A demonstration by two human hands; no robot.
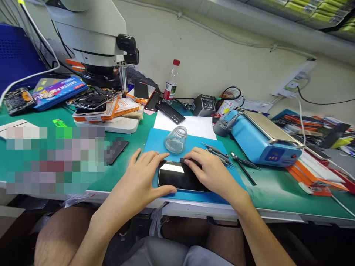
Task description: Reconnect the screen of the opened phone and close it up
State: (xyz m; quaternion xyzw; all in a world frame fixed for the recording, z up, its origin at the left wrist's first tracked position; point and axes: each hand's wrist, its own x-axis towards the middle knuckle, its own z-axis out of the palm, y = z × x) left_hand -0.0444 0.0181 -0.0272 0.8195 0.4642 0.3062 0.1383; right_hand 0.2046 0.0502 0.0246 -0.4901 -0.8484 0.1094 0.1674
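Note:
A black phone [180, 179] lies screen up on a blue mat [158, 142] at the front edge of the green bench. My left hand [140, 175] rests flat at the phone's left end, fingers stretched out, thumb along its near edge. My right hand [210, 168] lies over the phone's right end, fingers curled onto its far edge, where a small dark part or tool [186, 160] shows under the fingertips; what it is I cannot make out. A clear glass jar [176, 139] lies just beyond the phone.
Tweezers and screwdrivers [222, 154] lie right of my right hand. A blue heating machine [260, 138] stands beyond them. A microscope [97, 40] towers at the back left over stacked phone parts [94, 99]. A water bottle [171, 82] and white paper [194, 125] sit behind.

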